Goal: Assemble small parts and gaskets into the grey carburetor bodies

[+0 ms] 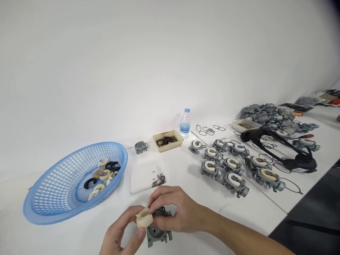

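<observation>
My left hand [120, 233] comes up from the bottom edge, palm turned in, thumb & fingers curled onto a cream float [145, 217] w/ a light pinch. My right hand [176, 210] reaches in from the lower right, forearm running off the corner, fingers arched over the top of a grey metal carburetor body [158, 230] & closed on it. Both hands meet right at the near edge of the white surface [79, 233].

Room: open white surface to the left of my hands and straight ahead of them up to a small white tray [145, 175] w/ a few tiny metal bits. Blue plastic basket [66, 187] sits well to the left, tilted, holding cream, tan & black floats. To the right, approx 9 carburetors w/ floats fitted [235, 166] stand in rows, near my right forearm but apart from it. The surface's front edge runs diagonally at right, dark floor past it.

The float sits touching the carburetor body's upper left, between my 2 hands. The body rests on the surface just under my right fingers.

Farther back: tan tray of black o-rings [168, 141], water bottle [185, 123], 1 lone carburetor [140, 147], a black headset [281, 148].
</observation>
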### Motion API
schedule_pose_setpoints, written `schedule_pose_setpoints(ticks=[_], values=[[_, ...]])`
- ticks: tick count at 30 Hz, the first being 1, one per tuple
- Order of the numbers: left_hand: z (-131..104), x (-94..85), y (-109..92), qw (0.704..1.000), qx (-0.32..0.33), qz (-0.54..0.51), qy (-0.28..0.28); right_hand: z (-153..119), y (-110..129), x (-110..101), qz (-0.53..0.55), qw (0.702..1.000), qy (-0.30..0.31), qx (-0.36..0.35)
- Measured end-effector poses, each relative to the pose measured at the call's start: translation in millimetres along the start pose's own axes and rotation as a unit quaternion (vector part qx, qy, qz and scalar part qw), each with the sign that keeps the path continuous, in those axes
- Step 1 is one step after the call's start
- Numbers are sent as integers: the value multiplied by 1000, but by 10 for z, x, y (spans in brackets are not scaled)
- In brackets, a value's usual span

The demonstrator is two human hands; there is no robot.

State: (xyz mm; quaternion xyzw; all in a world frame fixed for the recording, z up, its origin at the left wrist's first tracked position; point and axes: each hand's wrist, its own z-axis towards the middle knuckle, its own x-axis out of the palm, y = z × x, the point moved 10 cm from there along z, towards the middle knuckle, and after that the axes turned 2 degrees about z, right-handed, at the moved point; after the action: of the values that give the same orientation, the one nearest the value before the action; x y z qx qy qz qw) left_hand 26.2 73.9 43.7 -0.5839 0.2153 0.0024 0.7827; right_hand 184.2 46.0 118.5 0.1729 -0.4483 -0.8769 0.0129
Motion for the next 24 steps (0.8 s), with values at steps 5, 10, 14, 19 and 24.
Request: schedule_pose_setpoints(ticks=[5, 10, 14, 19, 24], values=[[21, 36, -115, 999, 27, 12, 42, -3, 61, -16, -42, 999, 20, -10], [36, -21, -425, 995, 89, 43, 20, 10, 37, -106, -53, 998, 16, -1], [-20, 65, -518, 992, 115, 28, 41, 34, 19, -157, -61, 997, 36, 11], [-35, 151, -424, 995, 67, -5, 68, 33, 92, -77, -83, 992, 98, -7], [2, 138, -369, 996, 18, -51, 71, -7, 99, 7, -144, 985, 92, -27]])
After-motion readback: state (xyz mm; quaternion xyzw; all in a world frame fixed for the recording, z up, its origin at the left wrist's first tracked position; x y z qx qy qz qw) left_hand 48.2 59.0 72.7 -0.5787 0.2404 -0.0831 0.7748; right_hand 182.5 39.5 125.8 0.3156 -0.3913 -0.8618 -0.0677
